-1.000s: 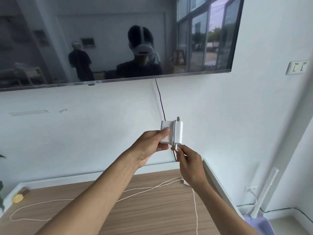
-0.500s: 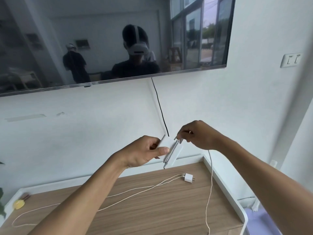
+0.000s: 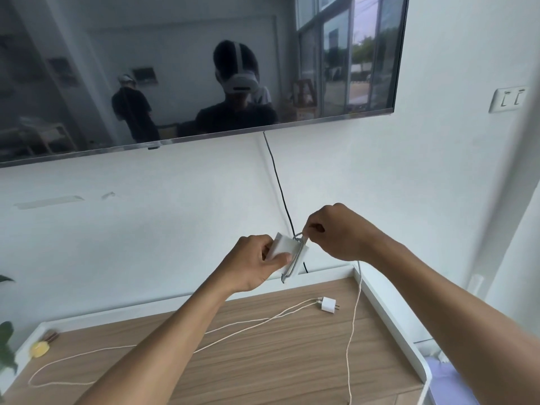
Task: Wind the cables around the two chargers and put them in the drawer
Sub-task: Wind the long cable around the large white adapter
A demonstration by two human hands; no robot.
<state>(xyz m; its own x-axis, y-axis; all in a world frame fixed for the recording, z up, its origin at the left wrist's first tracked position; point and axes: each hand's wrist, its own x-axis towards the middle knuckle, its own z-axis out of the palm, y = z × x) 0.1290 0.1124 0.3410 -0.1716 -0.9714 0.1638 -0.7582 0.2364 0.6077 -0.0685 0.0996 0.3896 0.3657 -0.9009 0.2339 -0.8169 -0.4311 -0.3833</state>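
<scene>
The large white charger (image 3: 287, 252) was held up in the air above the back edge of the worktop (image 3: 292, 361), clamped between the thumb and fingers of the left hand (image 3: 257, 266). Compared with one second before, the right hand (image 3: 336, 232) had been carried from below the charger to above its top corner, pinched closed on the white cable (image 3: 352, 325). So one more turn was being laid over the charger, and the winding was judged to be only at its beginning, because much cable was hanging from the right hand down onto the worktop near its right edge.

The second, small charger (image 3: 328, 304) was lying on the worktop near the back right corner, its own cable (image 3: 117, 350) spread loose toward the left edge. No drawer was seen. A yellow object (image 3: 39, 348) was resting at the back left corner, well apart. The black television cable (image 3: 279, 185) was hanging on the wall just behind the hands, but was not judged to be in the way.
</scene>
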